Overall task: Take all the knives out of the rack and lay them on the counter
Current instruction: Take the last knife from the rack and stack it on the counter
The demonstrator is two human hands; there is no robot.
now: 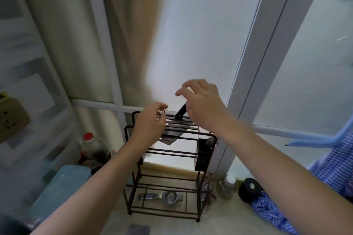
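Observation:
A black wire rack stands on the pale counter against the window. A cleaver with a black handle sits slanted in its top rails, the wide steel blade hanging below them. My left hand hovers at the rack's top left, fingers curled and apart, holding nothing. My right hand is just above and right of the handle with fingers spread; its palm hides the handle's upper end, so contact is unclear. The frame is motion-blurred.
A black cup hangs on the rack's right side. A metal squeezer lies on the bottom shelf. A red-capped bottle and a teal container stand left; a small bottle, black lid and blue checked cloth right.

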